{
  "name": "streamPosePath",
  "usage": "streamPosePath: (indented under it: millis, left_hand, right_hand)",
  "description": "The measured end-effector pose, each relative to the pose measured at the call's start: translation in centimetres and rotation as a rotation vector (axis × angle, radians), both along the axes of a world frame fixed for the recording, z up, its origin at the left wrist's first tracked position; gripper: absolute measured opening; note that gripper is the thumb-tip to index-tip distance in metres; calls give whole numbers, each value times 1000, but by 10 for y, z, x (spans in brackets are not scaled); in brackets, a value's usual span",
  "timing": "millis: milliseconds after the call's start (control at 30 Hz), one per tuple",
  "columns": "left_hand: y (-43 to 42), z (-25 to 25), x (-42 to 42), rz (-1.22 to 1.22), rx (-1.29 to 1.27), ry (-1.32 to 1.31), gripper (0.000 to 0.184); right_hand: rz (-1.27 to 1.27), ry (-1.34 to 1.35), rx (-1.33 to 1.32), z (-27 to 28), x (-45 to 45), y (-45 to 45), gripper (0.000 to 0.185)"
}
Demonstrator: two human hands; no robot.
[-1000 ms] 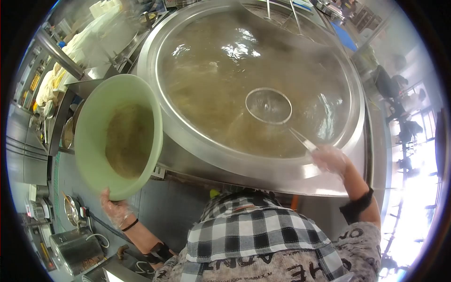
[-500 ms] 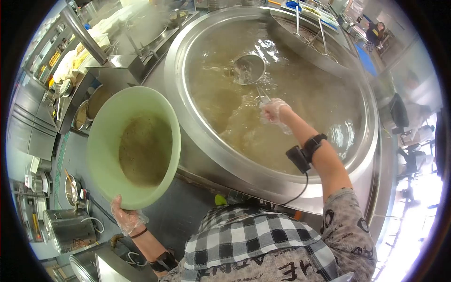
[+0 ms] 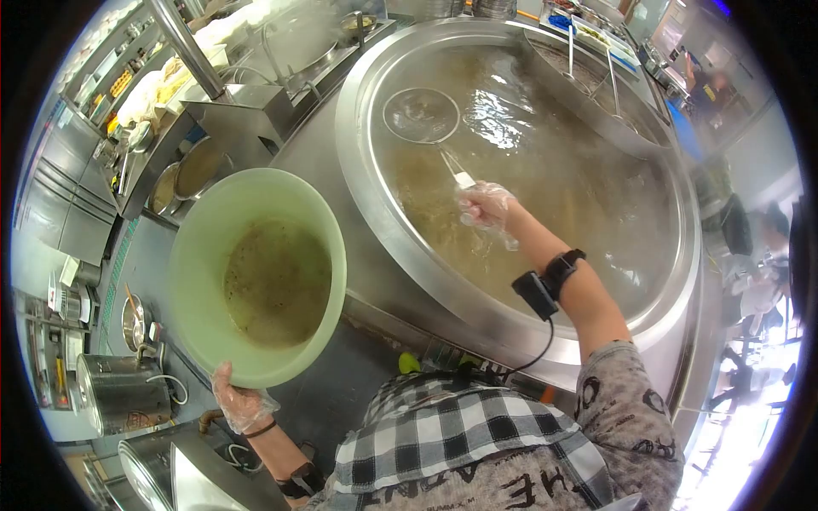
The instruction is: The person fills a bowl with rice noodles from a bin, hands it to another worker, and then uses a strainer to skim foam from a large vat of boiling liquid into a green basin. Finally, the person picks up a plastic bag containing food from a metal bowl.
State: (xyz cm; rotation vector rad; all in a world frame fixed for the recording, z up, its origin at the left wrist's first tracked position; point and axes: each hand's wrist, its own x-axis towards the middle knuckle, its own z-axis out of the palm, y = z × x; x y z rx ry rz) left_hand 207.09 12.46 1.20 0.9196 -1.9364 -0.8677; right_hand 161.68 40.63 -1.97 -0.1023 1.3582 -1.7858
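Note:
In a clear plastic glove, my right hand (image 3: 487, 205) is closed round the handle of a round skimmer (image 3: 421, 117). The skimmer's hoop lies at the broth's surface near the left side of a huge steel pot (image 3: 361, 174). Cloudy brown broth (image 3: 567, 204) fills that pot. My gloved left hand (image 3: 244, 404) grips the lower rim of a pale green bucket (image 3: 198, 272), left of the pot. The bucket tilts toward me and holds murky brown liquid (image 3: 277, 285). Some of my left fingers are hidden behind the bucket.
A divided section with long-handled tools (image 3: 613, 85) sits at the pot's far right. Steel pots (image 3: 200, 169) stand behind the bucket, and a large stockpot (image 3: 125, 396) is at lower left. Another person (image 3: 705, 89) is at the far right.
My right hand has moved the skimmer left and slightly away from me through the broth. The bucket sits slightly further right and lower in view, with my left hand still on its rim.

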Motion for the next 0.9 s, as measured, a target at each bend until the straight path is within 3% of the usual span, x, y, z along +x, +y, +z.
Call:
streamPosePath:
  millis: [67, 100, 133, 200, 300, 400, 467, 500, 533, 600, 700, 900]
  left_hand:
    - [13, 8, 10, -13, -226, -168, 28]
    - [12, 6, 8, -14, -302, -222, 28]
    - [11, 6, 5, -3, -389, -213, 26]
    - [8, 3, 1, 3, -478, -201, 25]
    - [3, -4, -5, -99, -186, -98, 29]
    - [-3, -10, -12, -175, -10, 63, 29]
    - [10, 8, -25, -174, -218, -1, 31]
    - [6, 10, -30, -184, -220, 0, 31]
    - [2, 12, -35, -142, 318, 288, 32]
    - [-2, 19, -46, -98, 867, 563, 33]
    - [-3, 20, -54, -119, 875, 538, 37]
    - [-9, 21, -65, -125, 852, 451, 43]
  right_hand:
    - [-10, 280, 465, 24, 16, 33, 13]
    - [-9, 281, 469, 14, 8, 44, 13]
    - [165, 574, 655, 0, 0, 58, 15]
    - [338, 866, 836, 2, 7, 64, 17]
    - [320, 676, 938, 4, 26, 76, 17]
    - [469, 655, 665, 5, 45, 80, 18]
    - [189, 166, 696, 61, 84, 66, 17]
    - [178, 163, 695, 58, 91, 71, 17]
    - [164, 140, 594, 56, 96, 79, 13]
    - [139, 119, 495, 59, 110, 91, 17]
    - [119, 85, 465, 86, 136, 111, 16]
    - [-42, 191, 817, 98, 144, 158, 17]
